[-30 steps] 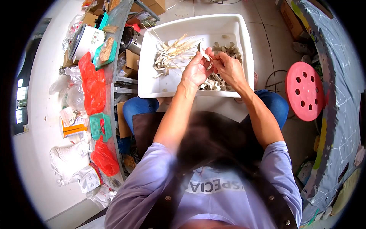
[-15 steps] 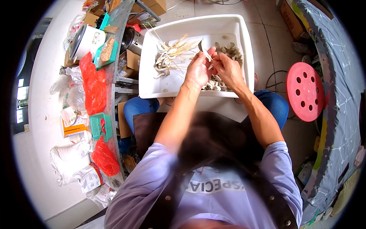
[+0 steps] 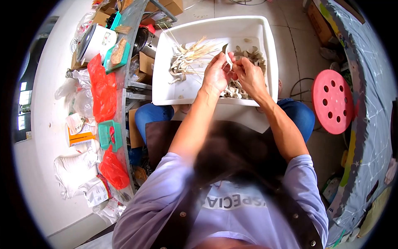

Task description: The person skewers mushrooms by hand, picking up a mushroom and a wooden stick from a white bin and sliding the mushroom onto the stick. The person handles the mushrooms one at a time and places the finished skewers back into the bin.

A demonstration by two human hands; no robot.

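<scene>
My left hand (image 3: 216,75) is closed on a thin curved piece (image 3: 228,60), dark at its upper tip and pale below. Close beside it, my right hand (image 3: 250,75) has its thumb and fingers pinched together near the lower part of that piece; what lies between these fingertips is hidden. Both hands are over a white plastic tub (image 3: 159,89). In its left part lies a bundle of thin straw-coloured sticks (image 3: 195,52) with pale curled pieces on their ends. Loose grey-beige curled pieces (image 3: 236,91) are heaped in the right part, partly behind my right hand.
On the left, a shelf carries red plastic bags (image 3: 103,89), a green basket (image 3: 110,135) and a white pot (image 3: 97,43). A red round stool (image 3: 332,101) with holes stands on the right, beside a grey patterned cloth (image 3: 375,112).
The curved piece has turned more upright, and its dark tip has shifted right and up. Both hands stay close together over the tub.
</scene>
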